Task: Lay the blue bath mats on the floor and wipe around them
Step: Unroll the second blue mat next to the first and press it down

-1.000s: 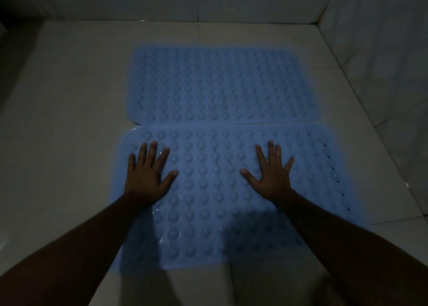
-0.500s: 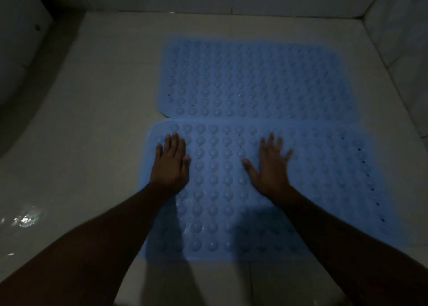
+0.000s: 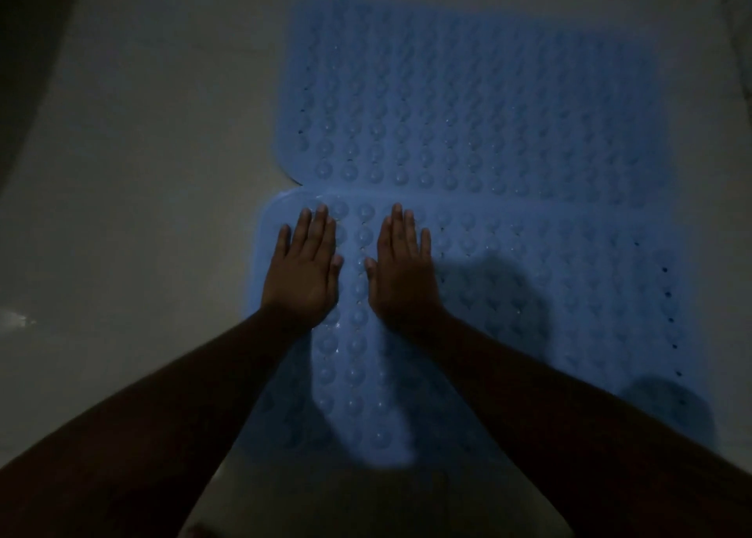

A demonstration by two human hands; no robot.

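Two blue bath mats with raised bumps lie flat on the pale tiled floor, long edges meeting. The far mat (image 3: 480,102) is toward the back wall; the near mat (image 3: 549,301) lies closer to me. My left hand (image 3: 303,271) rests palm down near the left end of the near mat, fingers straight and close together. My right hand (image 3: 405,271) lies flat beside it, a narrow strip of mat between the thumbs. Neither hand holds anything. My forearms hide part of the near mat's front edge.
Pale floor tile (image 3: 162,171) stretches to the left of the mats, with a wet glint (image 3: 16,318) at the far left. A dark wall or fixture (image 3: 28,29) rises at the upper left. The room is dim.
Both hands have slid left along the near mat and drawn close together, fingers closing up. The camera has moved nearer and swung left, so the mats sit further right in view.
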